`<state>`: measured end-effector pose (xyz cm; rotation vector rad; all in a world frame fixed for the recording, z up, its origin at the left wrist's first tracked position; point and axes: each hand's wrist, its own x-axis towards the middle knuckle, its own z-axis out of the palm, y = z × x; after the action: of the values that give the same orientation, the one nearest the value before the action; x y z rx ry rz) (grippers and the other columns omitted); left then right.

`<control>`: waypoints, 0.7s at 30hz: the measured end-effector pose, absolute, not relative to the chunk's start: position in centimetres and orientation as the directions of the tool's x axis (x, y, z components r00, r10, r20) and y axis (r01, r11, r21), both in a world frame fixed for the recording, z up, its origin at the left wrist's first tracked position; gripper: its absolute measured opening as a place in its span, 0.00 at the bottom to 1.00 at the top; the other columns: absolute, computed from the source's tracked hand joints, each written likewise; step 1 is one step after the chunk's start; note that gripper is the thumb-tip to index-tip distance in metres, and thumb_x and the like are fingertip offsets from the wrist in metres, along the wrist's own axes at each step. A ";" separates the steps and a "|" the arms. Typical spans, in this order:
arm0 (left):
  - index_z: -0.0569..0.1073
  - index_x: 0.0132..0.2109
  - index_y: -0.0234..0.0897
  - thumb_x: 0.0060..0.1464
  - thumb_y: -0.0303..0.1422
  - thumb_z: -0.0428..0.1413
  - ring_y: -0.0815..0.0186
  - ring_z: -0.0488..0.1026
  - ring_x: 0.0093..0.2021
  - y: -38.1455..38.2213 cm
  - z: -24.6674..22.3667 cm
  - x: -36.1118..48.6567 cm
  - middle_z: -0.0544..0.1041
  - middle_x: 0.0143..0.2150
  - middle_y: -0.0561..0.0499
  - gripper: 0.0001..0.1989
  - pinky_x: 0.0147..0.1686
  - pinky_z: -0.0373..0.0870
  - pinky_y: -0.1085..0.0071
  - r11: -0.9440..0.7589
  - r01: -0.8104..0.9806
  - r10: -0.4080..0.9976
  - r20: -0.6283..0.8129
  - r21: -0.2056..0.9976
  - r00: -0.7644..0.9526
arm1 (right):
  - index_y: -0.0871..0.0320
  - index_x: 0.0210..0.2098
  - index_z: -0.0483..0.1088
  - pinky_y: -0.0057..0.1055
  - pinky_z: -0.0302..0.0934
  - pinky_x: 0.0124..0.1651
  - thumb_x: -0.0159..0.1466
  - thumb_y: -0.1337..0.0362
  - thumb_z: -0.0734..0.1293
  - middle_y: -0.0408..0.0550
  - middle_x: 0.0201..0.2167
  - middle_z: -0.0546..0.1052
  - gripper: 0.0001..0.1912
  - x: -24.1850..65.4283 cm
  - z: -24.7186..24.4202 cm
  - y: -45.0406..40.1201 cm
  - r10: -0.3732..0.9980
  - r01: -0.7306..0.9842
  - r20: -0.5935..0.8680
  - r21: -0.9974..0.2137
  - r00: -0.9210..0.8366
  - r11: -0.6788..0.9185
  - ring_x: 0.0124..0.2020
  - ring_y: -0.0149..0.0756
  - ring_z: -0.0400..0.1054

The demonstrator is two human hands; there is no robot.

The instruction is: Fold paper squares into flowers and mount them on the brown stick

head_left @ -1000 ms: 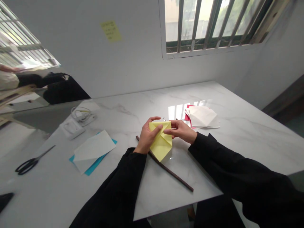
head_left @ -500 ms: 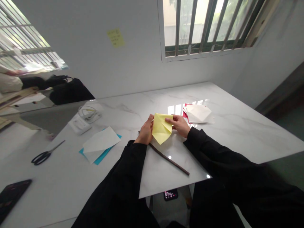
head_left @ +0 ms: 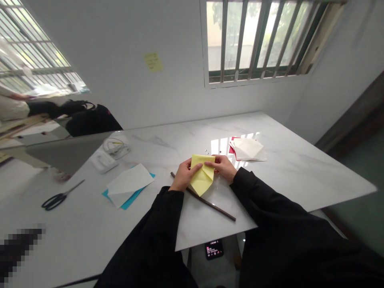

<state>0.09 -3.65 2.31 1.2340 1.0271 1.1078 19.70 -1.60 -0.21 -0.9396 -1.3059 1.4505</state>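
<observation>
Drawn closer to the person and turned level along its top edge, the folded yellow paper (head_left: 203, 176) sits over the table (head_left: 285, 168). Well left of the left grip (head_left: 186, 175) lie black-handled scissors (head_left: 57, 201), then a white sheet (head_left: 129, 183) on a blue sheet (head_left: 132, 199). That grip pinches the paper's left side, a dark rod (head_left: 207, 202) just below it. The right grip (head_left: 223, 168) pinches the top edge, with a white stack (head_left: 247, 149) on red paper (head_left: 231, 149) just beyond.

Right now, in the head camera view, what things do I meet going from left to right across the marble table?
black-handled scissors → white sheet on a blue sheet → folded yellow paper → white paper stack on a red sheet
</observation>
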 end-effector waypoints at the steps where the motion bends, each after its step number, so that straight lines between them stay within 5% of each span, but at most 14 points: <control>1: 0.82 0.49 0.32 0.46 0.44 0.74 0.57 0.82 0.34 -3.7 2.3 0.1 0.85 0.39 0.44 0.28 0.34 0.77 0.66 0.004 -0.066 0.985 0.008 0.998 0.171 | 0.60 0.40 0.79 0.26 0.58 0.25 0.53 0.45 0.81 0.44 0.30 0.78 0.26 19.7 -0.1 -1.7 0.963 -0.144 0.036 -0.990 -0.266 -0.003 0.27 0.30 0.67; 10: 0.82 0.49 0.32 0.46 0.46 0.73 0.58 0.81 0.35 -3.7 2.2 0.3 0.85 0.40 0.45 0.27 0.34 0.77 0.67 0.007 -0.072 0.997 -0.001 0.997 0.082 | 0.57 0.47 0.76 0.29 0.69 0.31 0.58 0.42 0.78 0.49 0.39 0.79 0.28 19.4 0.2 -1.8 0.970 -0.147 0.021 -0.989 -0.243 -0.016 0.37 0.38 0.74; 13: 0.80 0.49 0.33 0.47 0.48 0.73 0.58 0.82 0.36 -3.7 2.4 0.2 0.85 0.40 0.45 0.28 0.36 0.78 0.67 0.021 -0.168 1.000 -0.023 0.986 -0.009 | 0.54 0.57 0.72 0.31 0.72 0.34 0.63 0.45 0.75 0.49 0.45 0.77 0.29 20.1 0.8 -2.0 0.976 -0.032 0.188 -0.982 -0.112 0.185 0.39 0.37 0.74; 17: 0.78 0.49 0.33 0.45 0.48 0.74 0.57 0.82 0.36 -3.7 2.8 0.0 0.84 0.38 0.46 0.30 0.38 0.79 0.64 0.025 -0.287 0.991 -0.061 0.958 -0.117 | 0.48 0.69 0.66 0.33 0.74 0.40 0.65 0.62 0.74 0.52 0.55 0.75 0.34 20.9 1.8 -3.0 0.878 0.116 0.420 -0.884 -0.230 0.453 0.43 0.35 0.72; 21: 0.76 0.48 0.33 0.43 0.47 0.75 0.56 0.83 0.35 -3.8 3.1 0.1 0.84 0.37 0.46 0.31 0.38 0.80 0.62 0.003 -0.311 0.983 -0.061 0.950 -0.175 | 0.48 0.64 0.74 0.35 0.76 0.41 0.65 0.67 0.73 0.53 0.56 0.76 0.28 20.4 1.4 -3.7 0.748 0.117 0.534 -0.778 -0.395 0.617 0.43 0.36 0.74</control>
<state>0.07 -3.81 3.08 0.8565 1.1143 1.4494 20.42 -3.74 1.42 -0.6912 -1.8736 0.8180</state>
